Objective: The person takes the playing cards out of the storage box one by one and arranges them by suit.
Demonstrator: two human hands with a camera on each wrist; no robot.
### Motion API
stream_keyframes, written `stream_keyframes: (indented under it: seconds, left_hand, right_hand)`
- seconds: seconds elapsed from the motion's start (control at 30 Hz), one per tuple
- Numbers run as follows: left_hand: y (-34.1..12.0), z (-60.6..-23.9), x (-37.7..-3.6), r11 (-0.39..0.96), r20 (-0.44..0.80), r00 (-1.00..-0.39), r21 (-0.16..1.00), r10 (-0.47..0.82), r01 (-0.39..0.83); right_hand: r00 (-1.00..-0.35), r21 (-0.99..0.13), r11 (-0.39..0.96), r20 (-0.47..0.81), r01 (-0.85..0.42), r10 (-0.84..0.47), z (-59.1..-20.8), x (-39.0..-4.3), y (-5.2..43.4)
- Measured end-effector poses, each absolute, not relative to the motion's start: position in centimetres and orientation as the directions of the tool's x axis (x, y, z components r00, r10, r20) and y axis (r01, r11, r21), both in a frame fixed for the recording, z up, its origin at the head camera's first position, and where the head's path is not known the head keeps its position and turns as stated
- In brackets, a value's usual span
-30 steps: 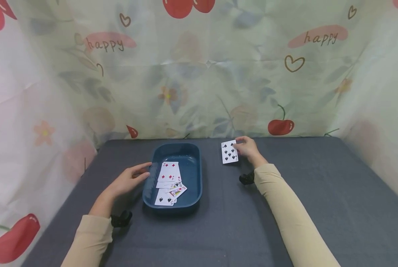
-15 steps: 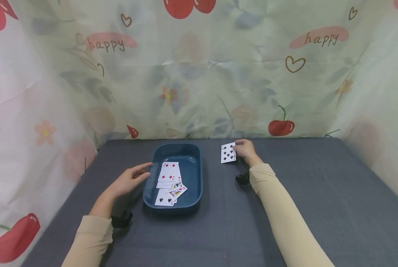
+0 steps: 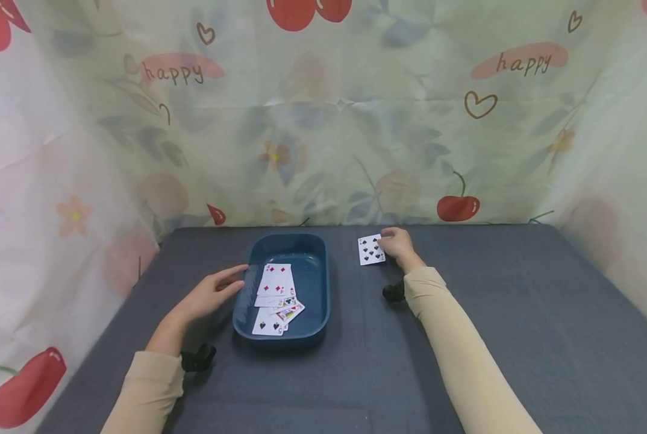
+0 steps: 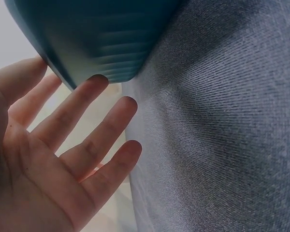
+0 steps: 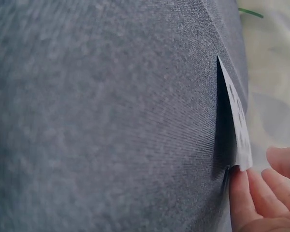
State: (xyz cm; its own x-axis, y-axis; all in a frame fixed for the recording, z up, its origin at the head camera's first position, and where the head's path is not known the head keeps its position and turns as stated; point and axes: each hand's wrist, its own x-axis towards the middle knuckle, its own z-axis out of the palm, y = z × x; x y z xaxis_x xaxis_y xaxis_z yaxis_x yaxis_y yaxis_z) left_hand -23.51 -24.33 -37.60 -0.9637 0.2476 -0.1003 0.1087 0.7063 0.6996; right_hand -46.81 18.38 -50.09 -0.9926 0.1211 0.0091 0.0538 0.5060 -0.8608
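A dark blue tray (image 3: 317, 259) sits on the grey cloth and holds several face-up playing cards (image 3: 275, 295). My left hand (image 3: 209, 294) lies open against the tray's left wall, fingertips (image 4: 99, 83) touching its ribbed side (image 4: 101, 34). To the right of the tray, my right hand (image 3: 396, 243) pinches a black-suited card (image 3: 371, 250) by its right edge, lifted off the cloth. In the right wrist view the card (image 5: 237, 121) appears edge-on, held between thumb and fingers (image 5: 280, 164).
The grey cloth (image 3: 518, 313) covers the table. A printed curtain with cherries and the word "happy" (image 3: 323, 120) closes off the back and both sides. Beige sleeves (image 3: 464, 355) cover both forearms.
My right hand has drawn the black card slightly left and towards me. The left hand and the tray have not moved.
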Motion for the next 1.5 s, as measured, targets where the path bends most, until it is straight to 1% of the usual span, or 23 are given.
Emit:
stream_keyframes:
  seconds: [0.07,0.1,0.2,0.27,0.3,0.33,0.43,0.5,0.63,0.77,1.1,1.5]
  left_hand:
    - [-24.3,-37.6,-23.5,0.707,-0.103,-0.964,0.7,0.244,0.104]
    - [-24.3,-37.7,-23.5,0.707,-0.103,-0.965,0.7,0.243,0.103]
    - [-24.3,-37.7,-23.6,0.709,-0.099,-0.964,0.696,0.247,0.11]
    - [-24.2,-37.7,-23.6,0.708,-0.098,-0.964,0.698,0.248,0.111]
    - [-24.2,-37.7,-23.6,0.708,-0.098,-0.963,0.697,0.249,0.112]
    - [-24.2,-37.7,-23.6,0.709,-0.099,-0.963,0.697,0.25,0.112]
    - [-24.2,-37.6,-23.6,0.709,-0.106,-0.965,0.698,0.242,0.101]
    - [-24.3,-37.6,-23.6,0.712,-0.107,-0.965,0.695,0.239,0.099]
    - [-24.2,-37.6,-23.6,0.714,-0.112,-0.965,0.694,0.237,0.094]
    - [-24.1,-37.6,-23.6,0.72,-0.115,-0.967,0.688,0.229,0.089]
    - [-24.2,-37.6,-23.6,0.718,-0.108,-0.969,0.691,0.223,0.088]
    - [-24.1,-37.6,-23.6,0.712,-0.114,-0.969,0.697,0.222,0.081]
  right_hand:
    - [-0.989,-0.838,0.544,0.04,0.046,0.145,-50.2,-46.9,18.5]
    - [-0.988,-0.832,0.553,0.042,0.046,0.146,-49.3,-45.7,18.2]
    - [-0.989,-0.818,0.566,-0.025,0.104,0.146,-48.4,-45.2,18.3]
    - [-0.995,-0.85,0.523,0.0,0.054,0.104,-48.1,-44.8,18.6]
    - [-0.996,-0.858,0.509,-0.022,0.063,0.087,-47.0,-43.9,18.3]
    - [-0.997,-0.862,0.504,-0.026,0.063,0.079,-46.7,-44.1,18.3]
    - [-1.0,-0.888,0.46,-0.01,0.017,0.016,-43.1,-40.6,16.8]
    - [-0.997,-0.881,0.469,-0.076,0.063,-0.01,-40.0,-37.9,15.3]
    - [-0.99,-0.901,0.432,-0.092,0.037,-0.107,-37.4,-35.7,13.6]
    - [-0.977,-0.914,0.406,-0.082,-0.006,-0.198,-35.8,-34.4,12.5]
    - [-0.942,-0.934,0.345,-0.028,-0.095,-0.336,-33.7,-32.4,9.4]
    - [-0.901,-0.923,0.324,0.05,-0.206,-0.432,-32.0,-30.5,4.4]
